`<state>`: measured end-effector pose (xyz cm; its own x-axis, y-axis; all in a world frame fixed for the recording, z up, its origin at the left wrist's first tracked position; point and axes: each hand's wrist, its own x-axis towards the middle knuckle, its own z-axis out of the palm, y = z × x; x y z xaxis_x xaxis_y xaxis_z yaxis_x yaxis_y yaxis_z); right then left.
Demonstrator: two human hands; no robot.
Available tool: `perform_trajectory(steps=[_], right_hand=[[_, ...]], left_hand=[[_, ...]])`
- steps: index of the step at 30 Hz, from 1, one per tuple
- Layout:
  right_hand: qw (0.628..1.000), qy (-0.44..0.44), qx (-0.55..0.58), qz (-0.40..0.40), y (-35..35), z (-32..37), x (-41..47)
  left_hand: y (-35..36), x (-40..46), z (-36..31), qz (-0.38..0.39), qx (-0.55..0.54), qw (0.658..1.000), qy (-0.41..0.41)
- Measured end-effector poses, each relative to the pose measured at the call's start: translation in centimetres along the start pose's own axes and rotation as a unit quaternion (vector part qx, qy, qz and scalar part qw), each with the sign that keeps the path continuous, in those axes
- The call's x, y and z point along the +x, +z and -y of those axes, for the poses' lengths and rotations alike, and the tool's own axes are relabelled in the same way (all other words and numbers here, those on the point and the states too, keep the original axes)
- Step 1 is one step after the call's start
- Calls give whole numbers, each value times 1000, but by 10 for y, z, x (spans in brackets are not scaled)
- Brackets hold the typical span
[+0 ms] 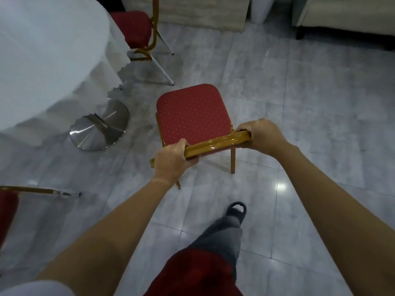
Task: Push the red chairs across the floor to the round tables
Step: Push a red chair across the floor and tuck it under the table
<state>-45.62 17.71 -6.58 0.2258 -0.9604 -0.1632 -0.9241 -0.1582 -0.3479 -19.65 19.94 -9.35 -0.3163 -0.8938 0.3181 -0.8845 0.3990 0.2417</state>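
A red chair (192, 113) with a dotted seat and a gold frame stands on the tiled floor in the middle of the view. Both hands grip the gold top rail of its backrest: my left hand (171, 162) wraps the rail's left end, my right hand (259, 133) its right end. The round table (47, 67), draped in a white cloth, fills the upper left, a little to the left of the chair. Its shiny metal base (100, 127) shows under the cloth's edge.
A second red chair (132, 28) stands tucked at the table's far side. Part of a third red chair (8, 208) shows at the left edge. A beige sofa (346, 16) and a stone pillar (203, 11) lie ahead. My foot (236, 211) steps behind the chair.
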Motion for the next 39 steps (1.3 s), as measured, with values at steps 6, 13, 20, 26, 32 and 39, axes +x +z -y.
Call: perform_trajectory(steps=[6,13,20,26,32,39], right_hand=[[999,-38,-16,2,-19,-44,10],[998,-55,-26,29,-54,-121,35],[989,-134,-29,55,-82,-188,64],[978,-197,-29,66,-102,-246,85],[958,-270,-49,87,-128,-308,97],[931,-350,-52,92,-149,-374,103]], left_hand=[[19,19,-31,7,-7,999,-39],[48,64,-99,11,5,996,-86],[73,100,-150,6,13,989,-146],[95,128,-199,-21,30,983,-180],[120,153,-268,-35,35,967,-250],[143,171,-357,-24,35,935,-353]])
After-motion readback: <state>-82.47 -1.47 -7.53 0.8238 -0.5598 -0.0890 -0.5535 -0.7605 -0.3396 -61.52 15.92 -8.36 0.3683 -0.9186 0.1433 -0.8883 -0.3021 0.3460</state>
